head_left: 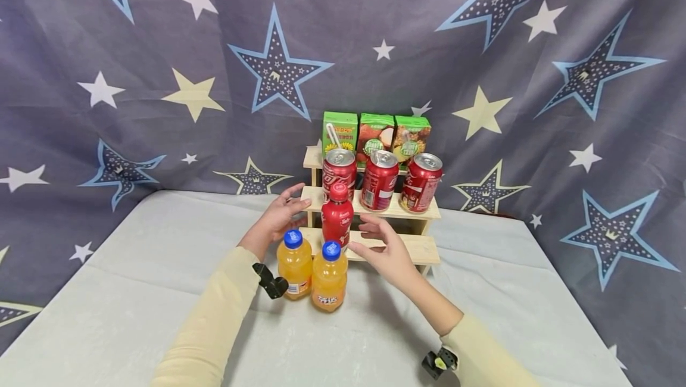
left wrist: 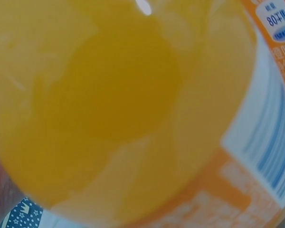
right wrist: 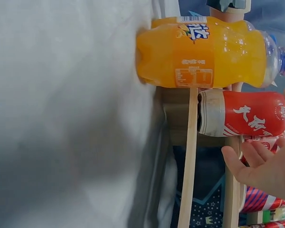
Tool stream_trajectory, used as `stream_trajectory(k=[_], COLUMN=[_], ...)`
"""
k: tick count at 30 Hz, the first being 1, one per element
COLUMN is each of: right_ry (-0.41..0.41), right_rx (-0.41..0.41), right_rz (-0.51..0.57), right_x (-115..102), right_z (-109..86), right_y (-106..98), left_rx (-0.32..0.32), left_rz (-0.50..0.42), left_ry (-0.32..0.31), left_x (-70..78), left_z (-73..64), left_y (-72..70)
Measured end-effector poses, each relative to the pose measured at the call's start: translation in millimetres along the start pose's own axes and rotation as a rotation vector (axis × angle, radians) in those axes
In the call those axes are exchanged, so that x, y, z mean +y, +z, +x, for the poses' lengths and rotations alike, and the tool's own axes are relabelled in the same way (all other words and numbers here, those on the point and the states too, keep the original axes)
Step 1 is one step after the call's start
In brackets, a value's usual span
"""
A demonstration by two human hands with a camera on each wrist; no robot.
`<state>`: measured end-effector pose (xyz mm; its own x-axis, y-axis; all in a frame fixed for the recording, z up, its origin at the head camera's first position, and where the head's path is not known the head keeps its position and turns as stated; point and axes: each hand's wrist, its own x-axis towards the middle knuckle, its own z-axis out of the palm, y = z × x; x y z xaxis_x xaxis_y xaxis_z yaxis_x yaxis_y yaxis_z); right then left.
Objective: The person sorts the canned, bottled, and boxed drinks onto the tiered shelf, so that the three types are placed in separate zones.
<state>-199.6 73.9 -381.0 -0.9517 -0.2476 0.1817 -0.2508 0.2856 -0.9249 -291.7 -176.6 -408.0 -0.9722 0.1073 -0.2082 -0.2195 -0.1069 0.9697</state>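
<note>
A red plastic bottle (head_left: pixel 337 220) stands upright on the lowest step of a wooden tiered shelf (head_left: pixel 412 247). My right hand (head_left: pixel 388 253) is just right of that bottle, fingers spread and slightly bent, holding nothing. In the right wrist view a small gap separates the fingers (right wrist: pixel 235 164) from the red bottle (right wrist: pixel 256 114). At the shelf's left end, my left hand (head_left: pixel 281 214) has its fingers extended beside the middle step; whether it touches the wood is unclear. Two orange soda bottles (head_left: pixel 329 280) with blue caps stand in front, one filling much of the left wrist view.
Three red soda cans (head_left: pixel 380 181) stand in a row on the middle step. Behind them, three green juice cartons (head_left: pixel 377 137) occupy the top step. A white cloth (head_left: pixel 161 256) covers the table, and a grey star-patterned curtain (head_left: pixel 343 30) hangs behind.
</note>
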Motion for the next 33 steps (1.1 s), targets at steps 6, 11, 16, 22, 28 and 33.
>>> stream_trajectory(k=[6, 11, 16, 22, 28, 33], right_ry=[-0.018, -0.012, -0.014, -0.03, 0.001, 0.005], right_rx=[-0.094, -0.179, -0.216, -0.243, -0.203, -0.179], right_rz=[0.023, 0.05, 0.037, 0.045, 0.053, 0.048], right_x=[4, 8, 11, 15, 14, -6], right_z=[-13.4, -20.8, -24.8, -27.1, -28.0, -34.5], right_y=[0, 9, 18, 27, 35, 34], left_rx=[0.002, 0.008, 0.012, 0.017, 0.016, 0.007], left_rz=[-0.006, -0.001, 0.005, -0.003, 0.01, -0.001], left_ry=[-0.001, -0.008, -0.018, -0.017, -0.018, -0.005], left_x=[-0.2, 0.2, 1.6, 3.2, 2.5, 1.8], left_z=[-1.1, -2.3, -2.1, -2.1, -2.5, -3.2], left_y=[-1.0, -1.3, -0.9, 0.0, 0.5, 1.9])
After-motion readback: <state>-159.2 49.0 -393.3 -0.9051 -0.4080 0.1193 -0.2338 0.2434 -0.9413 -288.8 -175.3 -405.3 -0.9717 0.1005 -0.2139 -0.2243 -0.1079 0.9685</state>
